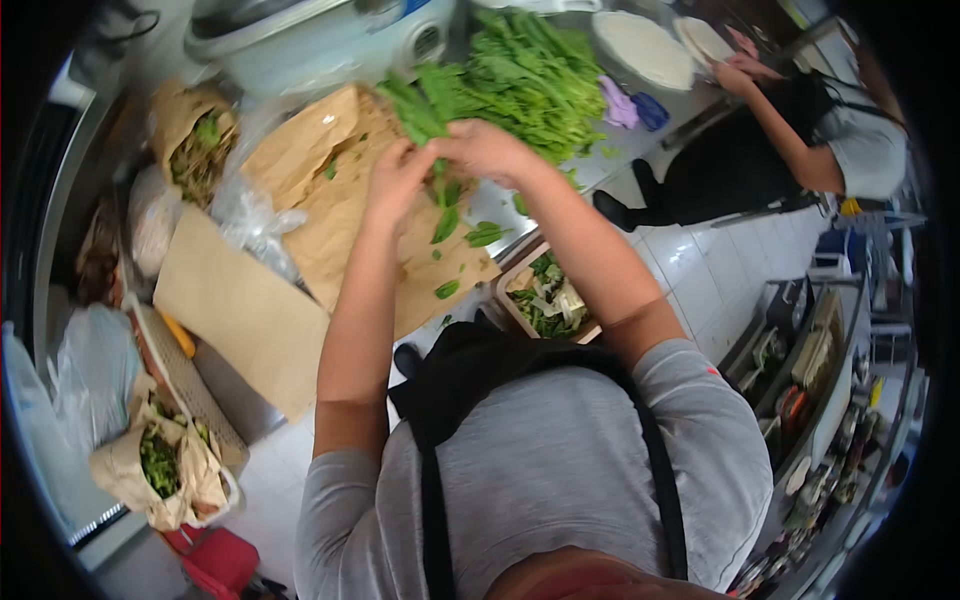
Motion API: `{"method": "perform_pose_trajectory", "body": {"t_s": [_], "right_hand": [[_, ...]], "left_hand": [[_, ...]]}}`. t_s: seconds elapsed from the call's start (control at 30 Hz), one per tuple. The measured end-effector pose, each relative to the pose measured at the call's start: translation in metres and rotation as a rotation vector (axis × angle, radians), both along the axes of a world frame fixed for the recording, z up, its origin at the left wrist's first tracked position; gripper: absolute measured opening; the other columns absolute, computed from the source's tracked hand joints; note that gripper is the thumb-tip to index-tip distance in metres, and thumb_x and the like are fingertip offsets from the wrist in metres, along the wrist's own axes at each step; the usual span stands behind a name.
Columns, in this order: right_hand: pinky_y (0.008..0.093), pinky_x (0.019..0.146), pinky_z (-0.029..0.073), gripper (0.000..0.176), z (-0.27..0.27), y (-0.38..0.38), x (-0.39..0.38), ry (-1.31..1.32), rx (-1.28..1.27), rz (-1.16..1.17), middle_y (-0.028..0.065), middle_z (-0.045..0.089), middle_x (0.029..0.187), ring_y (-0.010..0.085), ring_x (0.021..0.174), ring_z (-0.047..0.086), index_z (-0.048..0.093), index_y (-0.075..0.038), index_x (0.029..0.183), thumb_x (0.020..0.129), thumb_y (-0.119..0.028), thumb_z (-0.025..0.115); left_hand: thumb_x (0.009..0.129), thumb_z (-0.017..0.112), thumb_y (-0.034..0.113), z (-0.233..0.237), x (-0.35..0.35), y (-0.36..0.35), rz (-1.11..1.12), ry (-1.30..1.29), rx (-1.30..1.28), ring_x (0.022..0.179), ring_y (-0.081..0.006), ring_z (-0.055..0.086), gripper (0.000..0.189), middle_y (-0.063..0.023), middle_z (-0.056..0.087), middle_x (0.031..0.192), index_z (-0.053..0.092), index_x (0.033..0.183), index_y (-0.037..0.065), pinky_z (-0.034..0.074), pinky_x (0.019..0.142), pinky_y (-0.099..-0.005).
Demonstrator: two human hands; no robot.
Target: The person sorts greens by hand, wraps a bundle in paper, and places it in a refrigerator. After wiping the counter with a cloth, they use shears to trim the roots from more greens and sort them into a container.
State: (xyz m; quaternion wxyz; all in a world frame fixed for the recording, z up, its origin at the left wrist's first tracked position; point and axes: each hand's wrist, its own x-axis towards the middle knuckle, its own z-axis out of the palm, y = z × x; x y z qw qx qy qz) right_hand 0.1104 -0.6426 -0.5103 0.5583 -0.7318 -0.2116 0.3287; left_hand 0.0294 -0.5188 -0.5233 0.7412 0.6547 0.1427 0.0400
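Both of my hands meet over the brown paper (390, 250) and hold a small bunch of leafy greens (425, 110). My left hand (397, 180) has its fingers closed around the lower part of the bunch. Pressed against it, my right hand (485, 150) pinches the stems; its fingertips are partly hidden. Leaves hang below my hands, and loose leaves (447, 289) lie scattered on the paper. A large pile of greens (530, 85) lies just beyond my right hand.
A bin of trimmings (548, 297) stands below the counter edge. Paper bags of greens (195, 140) are at the left. A pale blue appliance (330, 50) sits behind the paper. At the right, a co-worker (780, 140) handles a round white item (703, 40).
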Motion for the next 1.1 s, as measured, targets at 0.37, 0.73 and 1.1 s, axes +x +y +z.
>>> {"method": "perform_pose_trajectory", "body": {"t_s": [0.37, 0.73, 1.1], "right_hand": [[0.0299, 0.056, 0.041, 0.025, -0.015, 0.006, -0.029, -0.254, -0.077, 0.034, 0.0103, 0.056, 0.067, 0.0168, 0.059, 0.051, 0.055, 0.000, 0.081, 0.081, -0.025, 0.050], [0.0407, 0.068, 0.042, 0.025, -0.032, 0.056, -0.068, -0.528, -0.005, 0.243, 0.0221, 0.056, 0.080, 0.0366, 0.077, 0.054, 0.047, 0.002, 0.087, 0.083, -0.023, 0.044], [0.0420, 0.069, 0.042, 0.030, -0.010, 0.206, -0.192, -0.611, -0.272, 1.019, 0.0199, 0.057, 0.083, 0.0347, 0.080, 0.055, 0.044, 0.000, 0.095, 0.080, -0.026, 0.047]], "left_hand": [[0.084, 0.049, 0.013, -0.001, -0.004, -0.003, 0.217, -0.183, -0.553, 0.072, -0.0137, 0.052, 0.010, -0.0029, 0.056, 0.085, 0.048, 0.093, 0.011, 0.040, 0.061, -0.0252], [0.087, 0.036, 0.044, 0.002, -0.067, 0.041, 0.217, -0.040, -0.628, 0.094, -0.0165, 0.046, 0.043, -0.0048, 0.049, 0.110, 0.041, 0.115, 0.012, 0.036, 0.078, -0.0346], [0.081, 0.046, 0.030, -0.077, -0.295, 0.161, 0.584, 0.672, 1.377, 0.115, -0.0417, 0.028, 0.049, -0.0221, 0.032, 0.125, 0.038, 0.120, 0.001, 0.022, 0.092, -0.0547]]}}
